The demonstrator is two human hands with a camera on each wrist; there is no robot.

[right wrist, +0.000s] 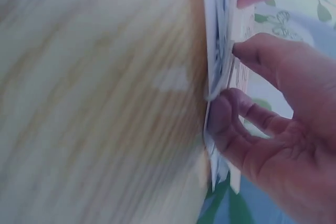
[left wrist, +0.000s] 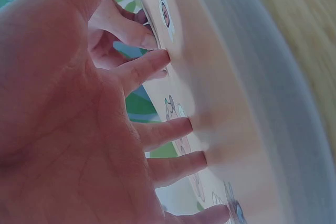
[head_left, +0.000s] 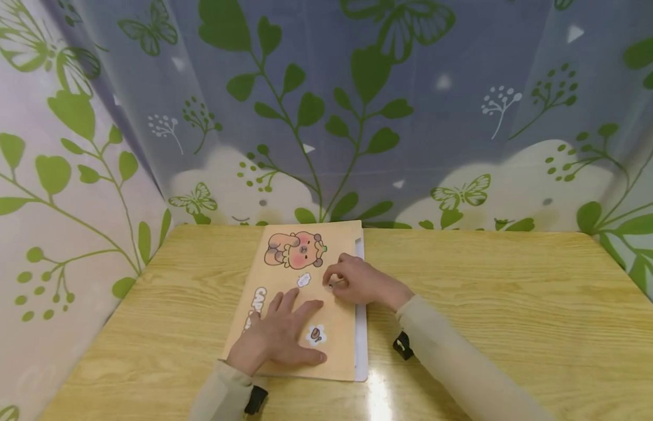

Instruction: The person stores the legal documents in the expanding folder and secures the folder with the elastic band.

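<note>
A pale orange folder (head_left: 337, 245) with a cartoon capybara and small white-edged pictures lies on the table. Spread across its lower half, my left hand (head_left: 276, 339) presses the cover with straight fingertips. The left wrist view shows these fingertips (left wrist: 184, 124) touching the cover. Over the folder's right side, my right hand (head_left: 353, 280) has curled fingers, thumb and forefinger pinched close together at a small thing (head_left: 331, 285) on the cover. Mostly hidden by the fingers, I cannot tell what it is. White sheets (right wrist: 212, 35) show along the folder's edge in the right wrist view.
The wood-grain table (head_left: 490, 292) extends to both sides of the folder. Behind it hangs a blue curtain (head_left: 437, 117) with green leaves and butterflies, and a similar one (head_left: 68, 222) hangs at the left. Dark devices (head_left: 403, 345) sit at both wrists.
</note>
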